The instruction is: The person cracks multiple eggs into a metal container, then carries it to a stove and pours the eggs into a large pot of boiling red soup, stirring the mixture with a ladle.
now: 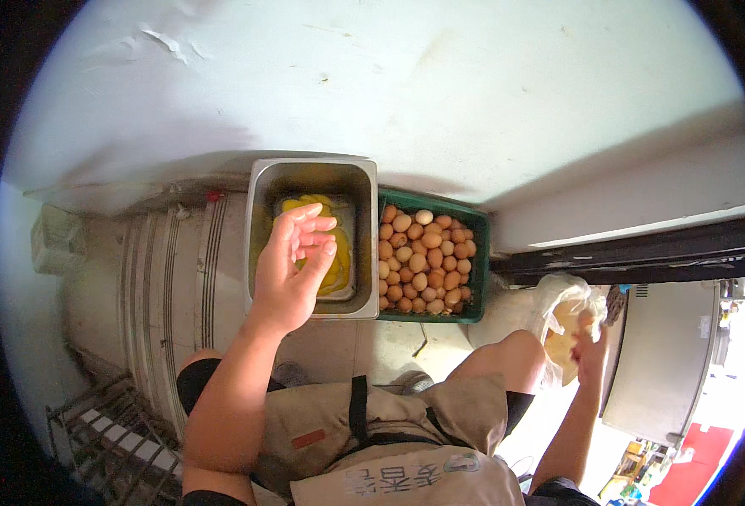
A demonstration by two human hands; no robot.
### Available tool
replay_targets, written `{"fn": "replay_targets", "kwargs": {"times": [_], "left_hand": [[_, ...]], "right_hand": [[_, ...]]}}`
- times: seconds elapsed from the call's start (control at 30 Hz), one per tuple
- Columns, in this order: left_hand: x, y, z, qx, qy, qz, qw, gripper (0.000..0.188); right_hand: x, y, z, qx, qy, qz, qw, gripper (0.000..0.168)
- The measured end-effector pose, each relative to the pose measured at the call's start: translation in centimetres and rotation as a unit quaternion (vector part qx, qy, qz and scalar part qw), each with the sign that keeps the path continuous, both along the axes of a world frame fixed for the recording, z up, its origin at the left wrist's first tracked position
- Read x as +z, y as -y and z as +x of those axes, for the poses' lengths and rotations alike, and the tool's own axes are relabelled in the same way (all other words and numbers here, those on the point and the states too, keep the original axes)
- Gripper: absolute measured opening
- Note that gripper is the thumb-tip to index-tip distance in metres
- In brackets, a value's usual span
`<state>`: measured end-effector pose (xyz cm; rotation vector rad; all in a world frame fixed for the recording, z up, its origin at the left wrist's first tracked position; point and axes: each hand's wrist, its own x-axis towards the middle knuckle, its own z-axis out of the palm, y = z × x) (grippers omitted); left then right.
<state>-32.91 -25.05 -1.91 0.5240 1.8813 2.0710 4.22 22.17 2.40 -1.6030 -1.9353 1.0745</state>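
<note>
My left hand [297, 265] is held over a deep stainless steel pan [372, 240], its fingers loosely curled and the thumb apart, with nothing visible in it. Cracked raw eggs with yellow yolks [340, 253] lie in the pan's bottom, partly hidden by that hand. Touching the pan's right side is a green plastic crate [481, 265] full of brown eggs [418, 262]. Out to the right, my right hand [588, 348] reaches over a container lined with a clear plastic bag [559, 291]. Blur hides whether its fingers hold anything.
A pale wall [410, 95] rises behind the pan and crate. Long ridged strips [208, 259] lie at the left, near a metal wire rack [119, 436] and a translucent plastic tub [57, 239]. A dark door frame [631, 262] and a pale metal cabinet [663, 360] stand at the right.
</note>
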Motion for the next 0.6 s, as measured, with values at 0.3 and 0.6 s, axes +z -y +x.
{"fn": "replay_targets", "kwargs": {"times": [0.3, 0.6], "left_hand": [[-0.1, -3.6, 3.4, -0.160, 0.300, 0.010, 0.940, 0.048], [-3.6, -2.1, 3.6, -0.044, 0.463, 0.136, 0.875, 0.033]], "right_hand": [[-2.9, 16.1, -13.3, 0.172, -0.233, -0.362, 0.886, 0.031], [-13.5, 15.4, -28.5, 0.378, 0.214, -0.006, 0.901, 0.049]]}}
